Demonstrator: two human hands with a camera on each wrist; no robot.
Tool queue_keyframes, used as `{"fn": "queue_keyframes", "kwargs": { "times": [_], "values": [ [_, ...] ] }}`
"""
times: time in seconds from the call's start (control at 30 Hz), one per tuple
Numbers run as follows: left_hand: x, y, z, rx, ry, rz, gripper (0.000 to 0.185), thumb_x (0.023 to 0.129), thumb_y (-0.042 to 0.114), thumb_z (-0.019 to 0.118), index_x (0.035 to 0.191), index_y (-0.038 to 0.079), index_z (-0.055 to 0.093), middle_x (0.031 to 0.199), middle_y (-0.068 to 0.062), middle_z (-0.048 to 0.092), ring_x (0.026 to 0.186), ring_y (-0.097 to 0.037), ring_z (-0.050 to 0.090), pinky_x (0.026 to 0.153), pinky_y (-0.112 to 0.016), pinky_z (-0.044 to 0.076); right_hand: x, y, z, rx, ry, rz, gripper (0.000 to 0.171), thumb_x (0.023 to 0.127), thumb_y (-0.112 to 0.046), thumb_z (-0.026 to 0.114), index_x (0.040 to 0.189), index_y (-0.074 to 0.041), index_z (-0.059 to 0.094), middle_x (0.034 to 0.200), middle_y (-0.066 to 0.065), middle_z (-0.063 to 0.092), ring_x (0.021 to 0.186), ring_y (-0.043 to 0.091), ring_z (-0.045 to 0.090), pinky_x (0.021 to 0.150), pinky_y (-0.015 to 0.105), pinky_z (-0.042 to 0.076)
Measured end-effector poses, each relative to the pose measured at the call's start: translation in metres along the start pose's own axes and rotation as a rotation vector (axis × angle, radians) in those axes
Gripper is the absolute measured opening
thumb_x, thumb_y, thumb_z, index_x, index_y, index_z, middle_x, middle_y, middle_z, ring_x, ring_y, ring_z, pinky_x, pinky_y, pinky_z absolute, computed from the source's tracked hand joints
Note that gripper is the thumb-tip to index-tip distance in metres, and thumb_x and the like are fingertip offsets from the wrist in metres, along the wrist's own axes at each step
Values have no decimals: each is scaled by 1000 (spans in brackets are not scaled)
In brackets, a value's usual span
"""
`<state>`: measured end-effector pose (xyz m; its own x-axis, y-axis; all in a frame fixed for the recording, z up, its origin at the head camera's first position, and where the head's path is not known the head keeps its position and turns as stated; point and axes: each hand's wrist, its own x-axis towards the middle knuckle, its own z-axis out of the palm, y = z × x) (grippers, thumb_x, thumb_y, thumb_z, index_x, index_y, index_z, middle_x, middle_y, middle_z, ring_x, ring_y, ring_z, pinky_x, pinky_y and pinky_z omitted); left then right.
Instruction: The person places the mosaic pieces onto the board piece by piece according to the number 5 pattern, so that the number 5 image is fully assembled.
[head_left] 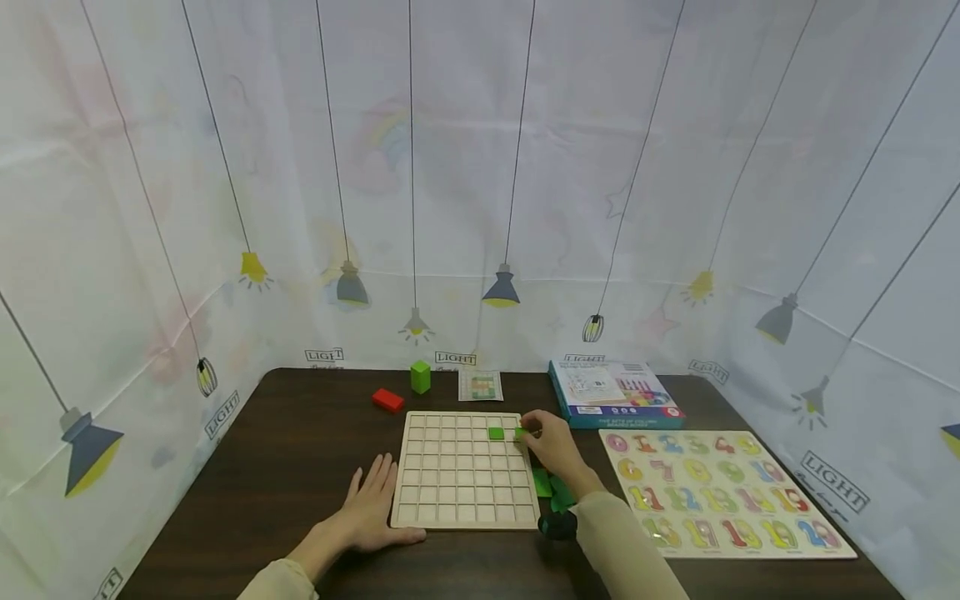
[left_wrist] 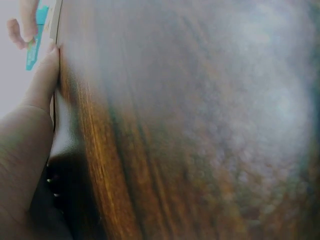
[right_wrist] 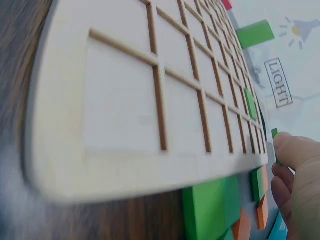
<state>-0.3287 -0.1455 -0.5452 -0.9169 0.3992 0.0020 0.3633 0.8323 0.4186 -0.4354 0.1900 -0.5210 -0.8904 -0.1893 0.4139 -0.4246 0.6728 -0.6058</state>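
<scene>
A wooden grid board (head_left: 450, 483) lies flat on the dark table. One green square tile (head_left: 496, 433) sits in a cell of its upper right part. My right hand (head_left: 553, 446) pinches another small green tile (right_wrist: 274, 133) at the board's upper right corner, between thumb and fingertips. My left hand (head_left: 369, 508) rests on the table at the board's left side, fingers straight and spread, its thumb at the lower left corner. Loose green blocks (head_left: 542, 482) lie along the board's right edge, under the right forearm. Orange blocks (right_wrist: 243, 226) show among them in the right wrist view.
Behind the board are a red block (head_left: 388, 400), an upright green block (head_left: 421, 377) and a small pattern card (head_left: 480, 386). A blue-edged game box (head_left: 615, 392) lies back right. Nearer on the right is a number puzzle board (head_left: 720, 492). Printed curtains surround the table.
</scene>
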Motion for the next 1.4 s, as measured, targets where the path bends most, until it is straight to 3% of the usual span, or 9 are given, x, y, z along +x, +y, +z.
{"fn": "queue_keyframes", "kwargs": {
  "times": [0.3,0.57,0.83,1.1,1.4],
  "values": [
    [4,-7,6,27,6,1,122,70,83,49,150,-1,12,155,-22,3,142,-35,-2,107,-61,0,8,-9,16,6,-19,-6,19,82,-4,73,100,-2,66,95,8,64,87,22,62,75,37,52],
    [0,-1,-3,28,5,-4,122,71,82,50,149,-3,14,154,-24,6,142,-36,0,107,-60,2,16,-18,32,54,-47,-28,21,83,-5,72,102,0,65,95,6,63,88,21,62,74,34,52],
    [-1,-4,-2,25,4,-2,122,71,82,50,149,-4,14,154,-24,6,142,-37,0,107,-61,3,22,-25,48,-4,-52,-72,20,83,-9,74,100,-3,66,93,4,64,86,19,61,74,35,51],
    [6,-10,12,49,21,2,125,67,87,45,150,-1,13,155,-21,4,142,-33,-3,107,-59,1,21,-32,54,-11,-67,-108,20,84,-6,71,102,-1,66,96,9,64,88,22,61,75,38,51],
    [4,-8,5,8,17,18,124,70,83,50,149,-5,13,154,-25,5,141,-38,-2,106,-62,0,24,-36,57,-8,-84,-84,21,85,-7,71,104,0,65,98,8,64,91,22,61,78,38,51]
  ]
}}
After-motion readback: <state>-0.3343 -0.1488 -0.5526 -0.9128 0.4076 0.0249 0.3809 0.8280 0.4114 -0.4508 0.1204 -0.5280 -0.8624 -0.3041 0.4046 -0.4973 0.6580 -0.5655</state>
